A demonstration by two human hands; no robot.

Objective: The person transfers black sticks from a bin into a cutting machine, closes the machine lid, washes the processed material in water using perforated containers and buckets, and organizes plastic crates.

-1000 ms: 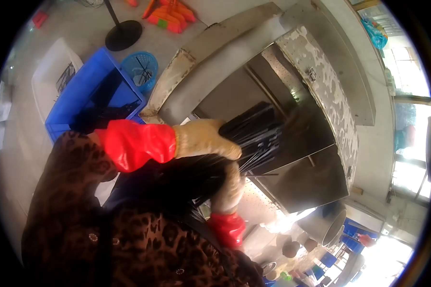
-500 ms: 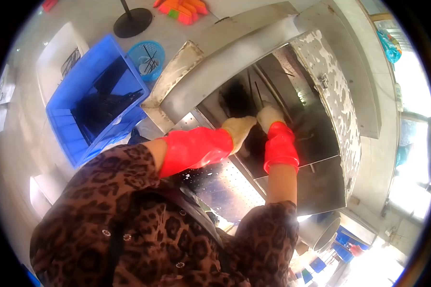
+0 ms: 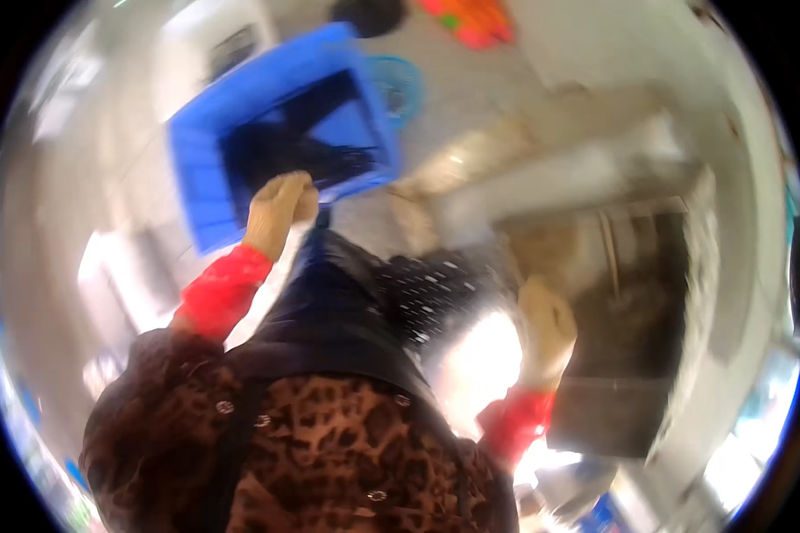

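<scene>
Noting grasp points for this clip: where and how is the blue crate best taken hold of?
Probably by the near rim of the blue crate, coming from above on the wearer's side, fingers inside and thumb outside. The open top faces up, the rim stands above the dark pile inside, and the left hand appears right by that edge. Blur hides whether it touches.

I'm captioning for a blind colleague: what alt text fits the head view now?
A person's left hand, gloved in tan and red, is at the near edge of a blue plastic crate holding black pieces; the right hand, gloved alike, is by an open rectangular metal tank. Blur hides finer detail.
</scene>
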